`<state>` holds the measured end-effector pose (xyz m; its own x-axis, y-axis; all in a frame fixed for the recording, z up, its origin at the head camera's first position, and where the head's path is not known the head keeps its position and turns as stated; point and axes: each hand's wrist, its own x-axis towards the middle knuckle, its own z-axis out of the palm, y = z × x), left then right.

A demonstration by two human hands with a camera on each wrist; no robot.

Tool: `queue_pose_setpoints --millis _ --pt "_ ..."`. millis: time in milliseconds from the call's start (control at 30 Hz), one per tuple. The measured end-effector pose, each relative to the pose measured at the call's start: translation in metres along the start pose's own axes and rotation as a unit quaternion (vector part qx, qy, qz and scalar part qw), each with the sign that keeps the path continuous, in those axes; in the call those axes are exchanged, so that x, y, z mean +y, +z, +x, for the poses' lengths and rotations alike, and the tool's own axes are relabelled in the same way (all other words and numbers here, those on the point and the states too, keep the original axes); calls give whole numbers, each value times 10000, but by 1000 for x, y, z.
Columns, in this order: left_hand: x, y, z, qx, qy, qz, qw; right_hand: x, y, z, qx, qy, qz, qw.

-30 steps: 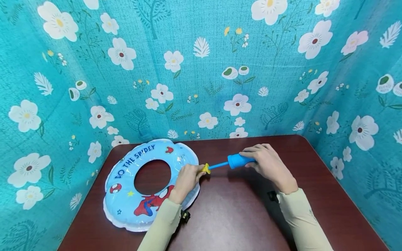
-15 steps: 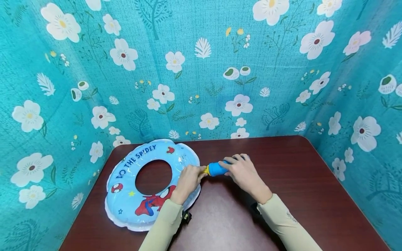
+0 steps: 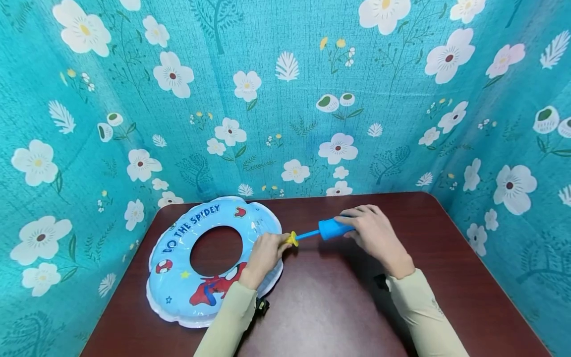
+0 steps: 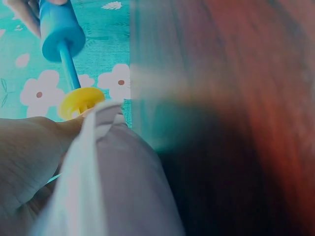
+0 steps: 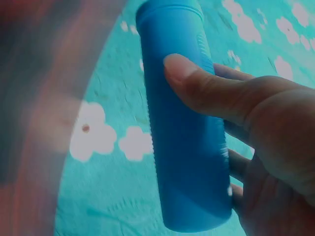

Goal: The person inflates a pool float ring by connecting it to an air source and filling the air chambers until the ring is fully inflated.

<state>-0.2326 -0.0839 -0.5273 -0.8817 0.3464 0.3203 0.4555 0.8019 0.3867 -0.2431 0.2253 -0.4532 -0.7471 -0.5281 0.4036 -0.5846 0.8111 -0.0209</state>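
The right hand [image 3: 374, 235] is gripping a blue plastic cylinder [image 3: 332, 228], its slim blue rod [image 3: 309, 234] extending to the yellow flanged plastic end-piece [image 3: 293, 239] the left hand [image 3: 264, 255] is pinching at the edge of a puckered light-blue vinyl ring [image 3: 171, 285], apparently part-filled, some filling seemingly remaining.

2 pale beige-green sleeves [image 3: 227, 320], 2 black wrist cameras [image 3: 262, 306]

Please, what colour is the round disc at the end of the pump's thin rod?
The disc is yellow; the left wrist view shows it best.
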Motion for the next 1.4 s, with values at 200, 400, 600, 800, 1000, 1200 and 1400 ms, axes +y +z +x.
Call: queue_pose_setpoints --millis 200,400,600,800,1000,1200,1400 --pt "0 -1 1 9 -33 38 10000 6 -10 -4 71 236 -202 9995" --pt "0 3 1 58 54 155 9998 -5 5 0 28 106 -718 9974" --pt "-1 5 1 63 119 178 9998 -29 28 6 249 -270 -903 9952" --pt "0 5 0 25 179 135 9997 -52 45 6 406 -478 -1072 9923" --pt "-1 1 1 -9 136 24 9999 -48 41 8 287 -335 -806 9958" --pt "-2 1 1 -18 70 -42 10000 -16 13 4 96 134 -606 9980" --pt "-3 1 2 50 66 -93 9999 2 -3 0 169 211 -543 9982"
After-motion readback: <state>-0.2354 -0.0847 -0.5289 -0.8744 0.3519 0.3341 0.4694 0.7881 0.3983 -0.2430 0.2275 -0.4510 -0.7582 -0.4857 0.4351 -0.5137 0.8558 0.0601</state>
